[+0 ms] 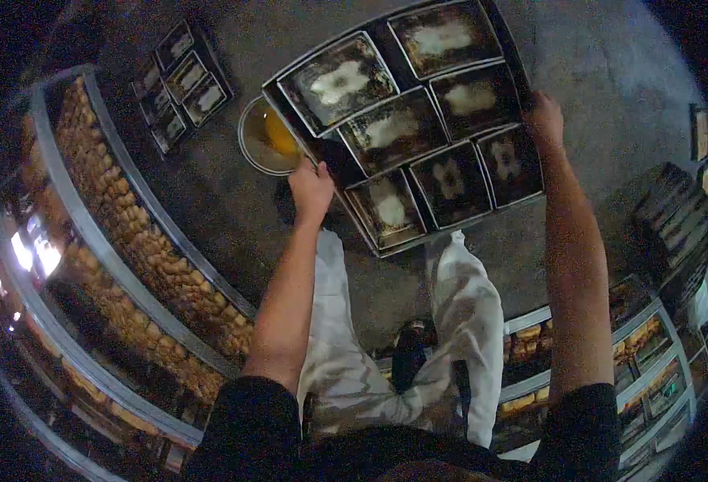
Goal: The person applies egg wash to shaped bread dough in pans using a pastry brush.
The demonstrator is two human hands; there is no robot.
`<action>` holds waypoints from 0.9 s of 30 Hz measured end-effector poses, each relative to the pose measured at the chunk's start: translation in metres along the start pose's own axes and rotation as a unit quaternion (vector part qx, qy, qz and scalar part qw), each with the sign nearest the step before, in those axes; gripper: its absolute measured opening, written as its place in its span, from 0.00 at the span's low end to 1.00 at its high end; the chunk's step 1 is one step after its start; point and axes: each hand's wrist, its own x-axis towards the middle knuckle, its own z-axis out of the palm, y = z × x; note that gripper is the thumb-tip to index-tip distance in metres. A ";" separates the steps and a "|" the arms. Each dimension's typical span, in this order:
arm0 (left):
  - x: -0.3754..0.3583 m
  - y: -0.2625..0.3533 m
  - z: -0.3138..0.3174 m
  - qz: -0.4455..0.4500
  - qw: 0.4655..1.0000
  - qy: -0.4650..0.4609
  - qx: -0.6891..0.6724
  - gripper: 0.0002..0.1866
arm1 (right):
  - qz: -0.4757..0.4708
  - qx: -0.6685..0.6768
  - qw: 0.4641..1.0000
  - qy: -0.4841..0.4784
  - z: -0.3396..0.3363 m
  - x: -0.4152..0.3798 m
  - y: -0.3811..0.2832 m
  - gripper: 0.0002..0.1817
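A rack of several joined rectangular bread tins (394,132) is held out in front of me, above the floor. The tins are dark and worn, with pale, whitish patches on their bottoms. My left hand (312,191) is closed on the left edge of the rack. At the opposite edge, my right hand (544,123) grips the outer side, its fingers partly hidden by the frame. Just beyond my left hand stands a round bucket (253,145) with something yellow inside, partly covered by the rack.
Another group of tins (183,84) lies on the floor at the upper left. Metal shelving (121,209) full of bread rolls (121,189) curves along the left. More bread shelves (651,317) stand at the lower right, near a dark stack (671,221).
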 end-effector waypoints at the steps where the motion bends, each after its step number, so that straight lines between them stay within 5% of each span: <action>1: 0.001 0.001 -0.010 -0.005 0.999 -0.012 -0.033 0.10 | 0.002 -0.003 1.000 -0.004 -0.009 0.001 -0.003 0.15; 5: -0.004 -0.021 -0.062 0.007 0.995 -0.020 -0.101 0.09 | 0.017 0.008 1.000 0.012 -0.080 -0.047 -0.064 0.14; 7: 0.013 -0.035 -0.070 -0.001 0.995 -0.040 -0.087 0.09 | -0.010 -0.012 0.999 0.038 -0.066 -0.045 -0.069 0.14; 9: 0.022 -0.050 -0.110 0.017 0.995 -0.053 -0.083 0.09 | 0.071 -0.015 0.997 -0.028 -0.074 -0.058 -0.099 0.12; 10: 0.030 -0.061 -0.129 0.016 0.995 -0.052 -0.086 0.09 | 0.069 0.028 0.997 0.018 -0.053 -0.058 -0.090 0.12; 17: 0.066 -0.150 -0.222 0.031 0.999 -0.023 0.006 0.08 | -0.029 -0.001 0.999 0.029 -0.032 -0.111 -0.213 0.13; 19: 0.077 -0.177 -0.252 0.048 0.999 -0.014 0.022 0.08 | 0.051 0.111 0.992 0.016 0.003 -0.102 -0.248 0.14; 20: 0.088 -0.216 -0.252 0.055 0.998 0.005 0.006 0.09 | 0.082 0.130 0.986 -0.068 -0.007 -0.107 -0.288 0.15; 21: 0.096 -0.238 -0.255 0.030 0.998 0.008 0.052 0.11 | -0.053 0.136 0.986 0.085 0.029 -0.107 -0.292 0.13; 23: 0.115 -0.300 -0.261 0.055 0.995 0.050 0.059 0.11 | -0.021 0.123 0.990 0.066 0.009 -0.112 -0.359 0.11; 24: 0.107 -0.277 -0.292 0.053 0.988 0.072 0.124 0.11 | -0.005 0.132 0.991 0.037 0.006 -0.110 -0.381 0.13; 27: 0.127 -0.354 -0.315 0.087 0.987 0.092 0.100 0.13 | -0.076 0.115 0.990 0.014 -0.016 -0.113 -0.429 0.09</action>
